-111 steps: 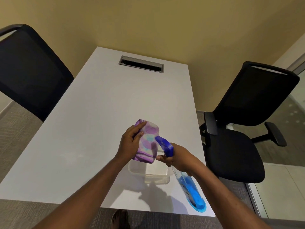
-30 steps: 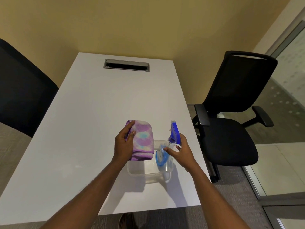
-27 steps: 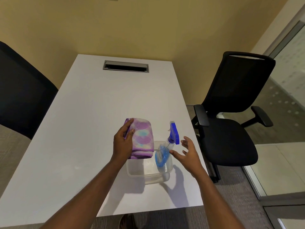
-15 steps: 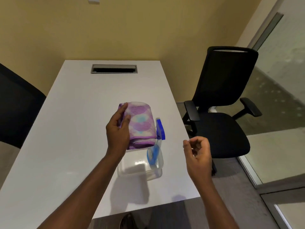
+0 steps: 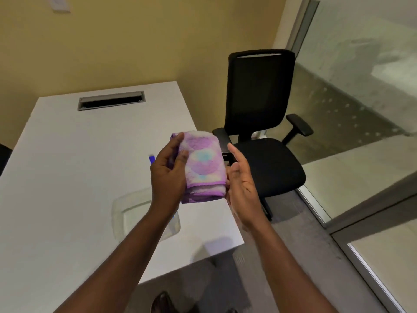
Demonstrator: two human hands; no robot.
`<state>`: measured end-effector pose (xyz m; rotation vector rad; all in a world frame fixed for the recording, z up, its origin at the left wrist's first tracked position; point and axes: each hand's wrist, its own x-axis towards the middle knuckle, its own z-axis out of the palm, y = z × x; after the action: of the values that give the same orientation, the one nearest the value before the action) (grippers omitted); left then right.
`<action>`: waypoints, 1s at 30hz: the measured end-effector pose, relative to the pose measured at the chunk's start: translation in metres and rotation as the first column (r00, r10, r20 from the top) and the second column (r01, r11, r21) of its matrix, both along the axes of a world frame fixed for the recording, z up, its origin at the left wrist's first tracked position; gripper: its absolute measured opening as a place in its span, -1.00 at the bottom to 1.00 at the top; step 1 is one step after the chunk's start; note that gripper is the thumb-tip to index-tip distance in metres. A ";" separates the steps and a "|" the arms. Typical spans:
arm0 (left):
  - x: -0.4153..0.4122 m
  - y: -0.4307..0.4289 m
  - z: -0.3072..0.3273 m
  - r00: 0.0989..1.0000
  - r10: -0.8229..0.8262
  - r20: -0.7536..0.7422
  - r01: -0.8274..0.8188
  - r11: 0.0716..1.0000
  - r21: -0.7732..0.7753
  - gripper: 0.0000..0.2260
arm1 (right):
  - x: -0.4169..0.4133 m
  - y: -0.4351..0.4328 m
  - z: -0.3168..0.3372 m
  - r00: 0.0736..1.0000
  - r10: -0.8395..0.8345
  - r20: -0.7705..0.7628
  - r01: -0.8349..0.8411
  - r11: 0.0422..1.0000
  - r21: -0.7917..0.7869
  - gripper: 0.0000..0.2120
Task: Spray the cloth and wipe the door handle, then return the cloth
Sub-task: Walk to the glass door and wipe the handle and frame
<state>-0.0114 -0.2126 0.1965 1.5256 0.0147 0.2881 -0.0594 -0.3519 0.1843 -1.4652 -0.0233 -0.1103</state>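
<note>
1. Clear plastic container (image 5: 126, 206) sits on the white table (image 5: 67, 177), below the cloth; its contents are hidden by the forearm.
2. Left hand (image 5: 168, 175) grips the folded purple cloth (image 5: 204, 168).
3. Right hand (image 5: 240, 186), fingers spread, touches the cloth's right edge.
</note>
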 end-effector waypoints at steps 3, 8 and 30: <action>-0.012 -0.043 -0.005 0.997 -0.071 -0.003 0.071 0.996 0.048 -0.72 | -0.012 -0.043 -0.006 0.999 -0.003 -0.053 0.009 0.992 0.124 -0.57; -0.032 -0.116 -0.016 0.959 -0.283 -0.018 0.283 0.953 0.108 -0.79 | -0.042 -0.113 -0.019 0.983 -0.034 -0.181 0.067 0.982 0.178 -0.64; -0.033 -0.426 -0.040 0.477 -0.876 0.076 0.788 0.464 0.405 -0.61 | -0.113 -0.358 -0.026 0.661 -0.709 -0.244 0.745 0.582 0.327 -0.70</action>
<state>-0.0446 -0.6386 0.1570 1.6055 -1.0675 -0.3434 -0.1721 -0.7101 0.1584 -0.9717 0.6638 -0.6957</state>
